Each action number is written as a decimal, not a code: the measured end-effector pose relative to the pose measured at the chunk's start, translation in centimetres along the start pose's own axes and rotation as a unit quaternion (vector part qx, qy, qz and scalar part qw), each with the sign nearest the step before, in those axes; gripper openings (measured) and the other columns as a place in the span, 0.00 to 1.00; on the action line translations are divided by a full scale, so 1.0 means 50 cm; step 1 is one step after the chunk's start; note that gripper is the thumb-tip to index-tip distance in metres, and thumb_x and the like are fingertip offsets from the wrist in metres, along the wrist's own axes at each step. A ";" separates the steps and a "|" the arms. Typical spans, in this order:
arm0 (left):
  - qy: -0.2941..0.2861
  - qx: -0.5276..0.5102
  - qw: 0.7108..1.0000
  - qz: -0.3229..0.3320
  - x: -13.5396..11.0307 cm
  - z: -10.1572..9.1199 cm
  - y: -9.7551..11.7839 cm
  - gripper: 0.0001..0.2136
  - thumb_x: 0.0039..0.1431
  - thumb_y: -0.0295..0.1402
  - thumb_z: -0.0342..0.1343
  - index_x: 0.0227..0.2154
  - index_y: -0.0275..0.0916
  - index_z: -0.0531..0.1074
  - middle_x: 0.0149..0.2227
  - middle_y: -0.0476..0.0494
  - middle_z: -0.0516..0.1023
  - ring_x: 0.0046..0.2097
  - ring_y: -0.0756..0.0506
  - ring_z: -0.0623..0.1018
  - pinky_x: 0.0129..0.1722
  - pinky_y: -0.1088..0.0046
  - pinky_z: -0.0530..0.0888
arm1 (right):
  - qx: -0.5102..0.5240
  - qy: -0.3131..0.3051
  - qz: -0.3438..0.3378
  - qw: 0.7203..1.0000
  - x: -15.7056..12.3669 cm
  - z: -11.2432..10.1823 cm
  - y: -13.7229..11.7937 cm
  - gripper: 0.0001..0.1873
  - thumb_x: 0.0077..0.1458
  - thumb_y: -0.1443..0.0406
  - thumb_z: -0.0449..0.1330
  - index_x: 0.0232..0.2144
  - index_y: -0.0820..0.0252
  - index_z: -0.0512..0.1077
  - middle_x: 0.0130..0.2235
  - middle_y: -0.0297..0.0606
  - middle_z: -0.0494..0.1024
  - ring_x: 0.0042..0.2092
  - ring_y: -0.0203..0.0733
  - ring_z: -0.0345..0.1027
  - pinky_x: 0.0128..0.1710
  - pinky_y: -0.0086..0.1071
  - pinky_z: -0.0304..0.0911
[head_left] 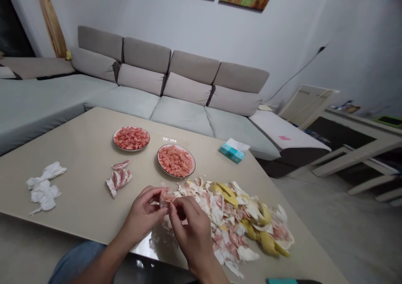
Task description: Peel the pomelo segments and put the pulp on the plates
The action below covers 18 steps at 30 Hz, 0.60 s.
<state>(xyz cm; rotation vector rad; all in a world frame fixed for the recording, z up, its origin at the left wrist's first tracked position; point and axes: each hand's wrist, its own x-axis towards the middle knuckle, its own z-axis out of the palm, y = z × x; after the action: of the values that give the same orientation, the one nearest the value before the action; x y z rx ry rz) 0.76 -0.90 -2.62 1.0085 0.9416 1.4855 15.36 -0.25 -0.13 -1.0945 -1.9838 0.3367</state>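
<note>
A pomelo segment [165,198] is held between the two hands above the near part of the counter [81,150], just inside its front edge. The left hand [143,215] is closed on the segment from the left, thumb and fingertips pinched on its pale membrane; the right hand [191,227] is closed on it from the right, its fingers [180,204] pinched at the segment's near end. The segment lies directly between both grips, with no gap to either hand; its long axis cannot be told, since most of it is covered by fingers. Neither hand is clearly nearer.

Immediately to the right and behind, a heap of peel and membrane scraps [232,217] is spread up to the counter's right edge, so little open room is left on that side. Two plates of peeled flesh are set beyond: the nearer plate [176,160] just behind the hands, the farther plate [131,138] to the left of it. A few unpeeled segments [118,177] lie to the left, and crumpled tissues [44,188] farther left, with bare counter between them. A tissue pack [233,151] rests near the far right edge.
</note>
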 end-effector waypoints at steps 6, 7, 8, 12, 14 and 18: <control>0.065 0.120 0.990 0.038 -0.011 0.010 -0.003 0.13 0.50 0.27 0.61 0.40 0.44 0.77 0.38 0.45 0.70 0.40 0.44 0.75 0.38 0.72 0.78 | 0.005 0.011 0.021 1.000 -0.007 0.023 -0.007 0.06 0.57 0.70 0.55 0.28 0.58 0.67 0.27 0.35 0.70 0.28 0.38 0.65 0.28 0.29 0.58; 0.073 0.133 0.987 0.044 -0.012 0.009 -0.004 0.13 0.50 0.27 0.61 0.40 0.45 0.77 0.38 0.45 0.70 0.40 0.44 0.75 0.38 0.72 0.78 | 0.013 0.011 0.032 0.999 -0.008 0.028 -0.009 0.07 0.57 0.70 0.55 0.26 0.58 0.67 0.26 0.34 0.69 0.28 0.38 0.64 0.28 0.29 0.58; 0.079 0.143 0.985 0.049 -0.013 0.007 -0.004 0.14 0.50 0.26 0.61 0.41 0.45 0.77 0.38 0.45 0.70 0.40 0.44 0.75 0.39 0.71 0.78 | 0.021 0.009 0.043 0.999 -0.008 0.031 -0.011 0.08 0.56 0.69 0.55 0.25 0.58 0.66 0.26 0.34 0.69 0.27 0.37 0.63 0.27 0.28 0.57; 0.083 0.156 0.983 0.056 -0.014 0.000 -0.003 0.16 0.50 0.25 0.60 0.42 0.47 0.78 0.38 0.44 0.71 0.40 0.43 0.75 0.41 0.70 0.77 | 0.058 -0.005 0.076 0.995 -0.005 0.034 -0.015 0.10 0.54 0.69 0.57 0.21 0.58 0.65 0.24 0.32 0.67 0.26 0.36 0.62 0.26 0.27 0.56; 0.066 0.174 0.981 0.057 -0.013 -0.004 0.000 0.17 0.51 0.25 0.59 0.44 0.48 0.77 0.38 0.44 0.71 0.41 0.43 0.75 0.43 0.70 0.76 | 0.080 -0.013 0.103 0.991 -0.001 0.027 -0.015 0.10 0.53 0.69 0.57 0.20 0.58 0.65 0.23 0.31 0.67 0.25 0.35 0.61 0.25 0.27 0.56; 0.029 0.224 0.973 0.055 -0.011 -0.009 0.003 0.18 0.54 0.27 0.58 0.48 0.47 0.75 0.39 0.44 0.71 0.42 0.43 0.75 0.44 0.69 0.76 | 0.125 -0.029 0.163 0.978 0.007 0.012 -0.016 0.09 0.51 0.68 0.57 0.20 0.59 0.67 0.21 0.30 0.67 0.23 0.34 0.59 0.23 0.26 0.55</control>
<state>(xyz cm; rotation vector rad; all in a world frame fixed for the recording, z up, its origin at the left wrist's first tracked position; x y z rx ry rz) 0.34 -1.50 -2.70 1.3632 1.3187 1.4293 14.33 -0.36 0.13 -1.2550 -1.7498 0.7789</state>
